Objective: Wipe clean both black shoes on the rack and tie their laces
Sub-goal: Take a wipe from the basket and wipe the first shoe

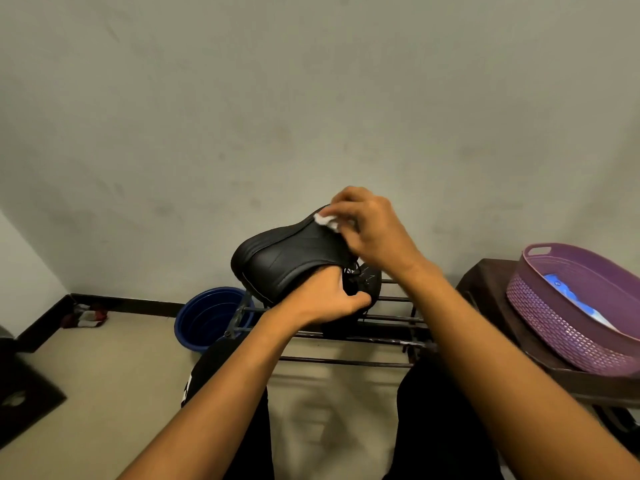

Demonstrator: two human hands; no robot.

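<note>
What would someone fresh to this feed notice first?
The black shoe held up at centre above the rack: the left hand grips it from below while the right hand presses a white wipe against its top. Next come the purple basket at right and the blue tub on the floor at left.

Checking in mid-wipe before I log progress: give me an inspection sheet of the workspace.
Surface: metal rack of dark bars.
Job's things: lifted shoe held above the rack; second shoe on the rack, mostly hidden; white wipe against the lifted shoe.
Clutter: blue basin left of rack; purple basket at right.
Grippers: left hand grips lifted shoe; right hand pinches white wipe.
Cables: nothing seen.
Surroundings: plain wall, beige floor.
</note>
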